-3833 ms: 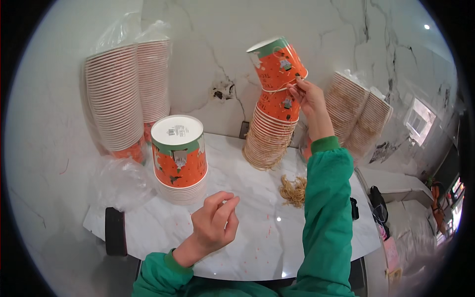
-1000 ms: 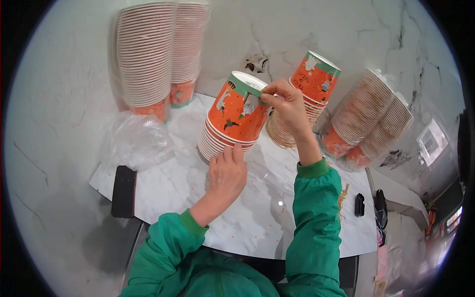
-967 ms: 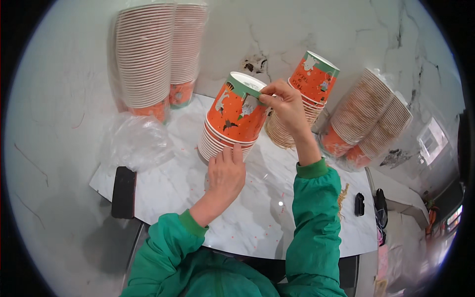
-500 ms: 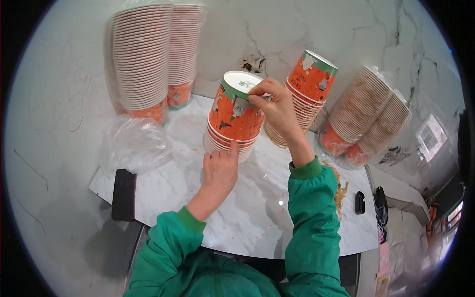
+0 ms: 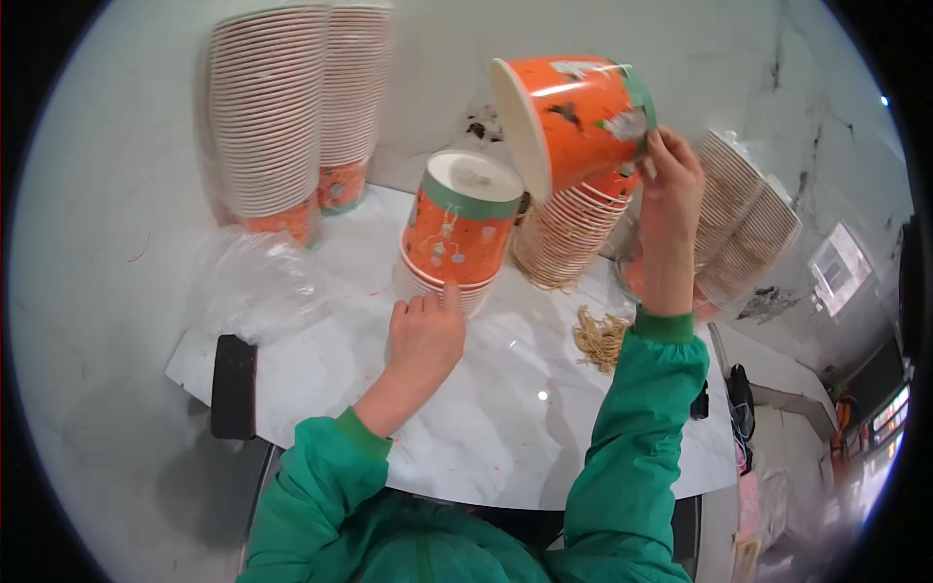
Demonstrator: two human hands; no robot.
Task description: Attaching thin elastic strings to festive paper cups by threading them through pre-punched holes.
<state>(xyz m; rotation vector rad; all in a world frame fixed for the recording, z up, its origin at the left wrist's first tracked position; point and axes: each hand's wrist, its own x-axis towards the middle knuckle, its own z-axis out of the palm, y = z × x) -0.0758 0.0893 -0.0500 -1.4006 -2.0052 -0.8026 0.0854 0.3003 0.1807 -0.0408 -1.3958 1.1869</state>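
Note:
My right hand (image 5: 673,170) pinches the green base edge of an orange paper bucket (image 5: 578,121), lifted and tipped on its side with its open mouth facing left. Below it to the left, an upside-down stack of matching buckets (image 5: 455,238) stands on the table. My left hand (image 5: 425,335) is closed against the near side of that stack, its fingertips at the white rims. Partly hidden behind the lifted bucket is another upside-down stack (image 5: 569,238), with tan string around its rims.
Two tall plastic-wrapped bucket stacks (image 5: 267,117) lean on the wall at back left, with more wrapped stacks (image 5: 743,214) at right. Crumpled clear plastic (image 5: 258,287) and a dark phone (image 5: 233,387) lie on the left of the marble-patterned table (image 5: 486,408). Tan strings (image 5: 603,337) lie beside my right sleeve.
My right hand has lifted the top bucket off the near stack, moving it up and right and tipping it sideways. My left hand has stayed at the stack.

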